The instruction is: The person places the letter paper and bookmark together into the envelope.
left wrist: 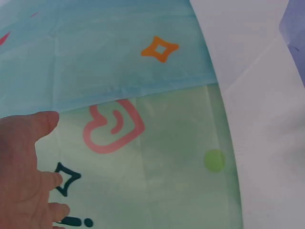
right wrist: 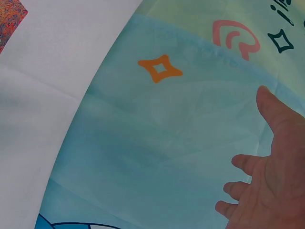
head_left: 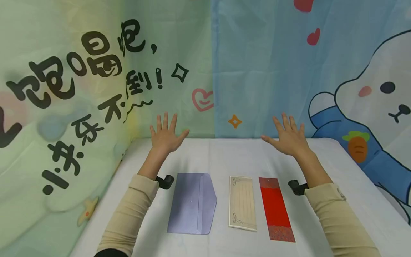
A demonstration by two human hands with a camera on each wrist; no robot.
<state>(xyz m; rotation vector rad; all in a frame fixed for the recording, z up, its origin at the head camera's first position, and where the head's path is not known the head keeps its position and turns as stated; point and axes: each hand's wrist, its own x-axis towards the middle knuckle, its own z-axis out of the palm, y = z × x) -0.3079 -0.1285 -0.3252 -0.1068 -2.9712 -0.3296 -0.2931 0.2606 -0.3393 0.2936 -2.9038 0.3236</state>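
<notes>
Both hands are raised over the far part of the table with fingers spread, holding nothing. The left hand (head_left: 166, 138) is above and beyond a purple envelope (head_left: 186, 203), whose pointed flap faces right. Beyond a red paper strip (head_left: 276, 203) with patterned ends, the right hand (head_left: 290, 139) hovers in the air. Between envelope and strip lies a cream lined card (head_left: 242, 203) with ornate corners. In the left wrist view the left palm (left wrist: 19, 171) shows at the left edge; in the right wrist view the right palm (right wrist: 276, 171) shows at the right.
A white cloth covers the table (head_left: 221, 157). Printed curtains stand behind and to the left, with black lettering (head_left: 102, 67) and a cartoon bear (head_left: 379, 100) at the right. A dark wrist-worn camera (head_left: 166, 182) sits at the left wrist, another camera (head_left: 297, 187) at the right.
</notes>
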